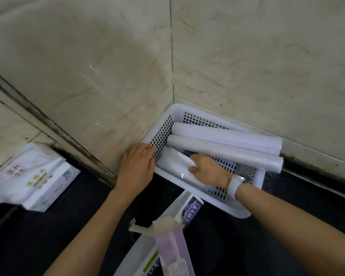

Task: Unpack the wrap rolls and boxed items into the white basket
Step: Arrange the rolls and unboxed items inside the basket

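A white perforated basket (230, 208) sits on the dark counter in the tiled corner. Two long pale lilac wrap rolls (225, 139) (223, 153) lie across it, their right ends sticking out over the rim. A shorter roll in clear film (172, 162) lies inside at the near left. My right hand (208, 169), with a white watch on the wrist, is closed around this shorter roll. My left hand (136, 165) rests against the basket's left wall, fingers on its rim.
An open lilac box with a torn flap (172, 250) and white packaging with a purple label (192, 209) lie at the bottom centre. A white plastic bag with green print (31, 177) sits at the left. Marble-tiled walls close in behind and to the left.
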The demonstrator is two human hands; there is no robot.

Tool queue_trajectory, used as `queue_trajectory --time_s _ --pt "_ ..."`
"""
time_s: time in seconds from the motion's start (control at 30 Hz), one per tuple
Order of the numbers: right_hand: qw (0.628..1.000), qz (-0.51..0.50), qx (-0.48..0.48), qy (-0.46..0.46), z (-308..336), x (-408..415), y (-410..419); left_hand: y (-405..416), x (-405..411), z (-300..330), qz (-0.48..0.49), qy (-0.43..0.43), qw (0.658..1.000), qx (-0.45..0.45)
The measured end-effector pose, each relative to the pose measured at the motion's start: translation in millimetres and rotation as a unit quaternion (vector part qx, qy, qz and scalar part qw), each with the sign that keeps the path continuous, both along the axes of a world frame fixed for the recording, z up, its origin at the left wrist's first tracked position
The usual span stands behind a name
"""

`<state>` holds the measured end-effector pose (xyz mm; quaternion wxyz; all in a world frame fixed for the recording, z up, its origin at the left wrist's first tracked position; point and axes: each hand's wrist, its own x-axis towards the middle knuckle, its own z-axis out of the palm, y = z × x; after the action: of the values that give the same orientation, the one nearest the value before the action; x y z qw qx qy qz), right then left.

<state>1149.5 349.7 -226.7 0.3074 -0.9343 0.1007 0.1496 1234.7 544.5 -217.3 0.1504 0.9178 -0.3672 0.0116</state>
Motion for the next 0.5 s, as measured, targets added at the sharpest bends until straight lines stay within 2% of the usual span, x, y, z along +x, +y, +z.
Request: queue_trajectory --time_s 0.1,0.23,0.33,0.4,0.47,0.5 --pt "0.998 0.031 -0.052 -0.021 -6.1 11.2 7.6 3.1 -8.0 -2.0 0.003 0.02 1.0 -0.006" --pt "0.972 0.099 -0.16 -0.141 -14.3 5.4 16.2 4.3 -12.9 -3.5 0.021 0.079 0.997 -0.014" --pt "0.951 0.128 -0.201 -0.195 -18.8 2.2 15.2 6.7 -13.5 -6.4 0.019 0.085 0.996 -0.012" --pt "0.962 0.157 -0.171 -0.145 -20.0 4.5 8.5 6.8 -13.8 -5.5 0.018 0.104 0.994 -0.006" --pt "0.975 0.174 -0.132 -0.032 -17.6 5.1 3.1 5.6 -14.2 -1.9 0.016 0.139 0.99 -0.003" --pt "0.98 0.165 -0.109 -0.014 -15.0 4.8 3.0 4.7 -13.6 1.2 0.016 0.167 0.986 -0.01"
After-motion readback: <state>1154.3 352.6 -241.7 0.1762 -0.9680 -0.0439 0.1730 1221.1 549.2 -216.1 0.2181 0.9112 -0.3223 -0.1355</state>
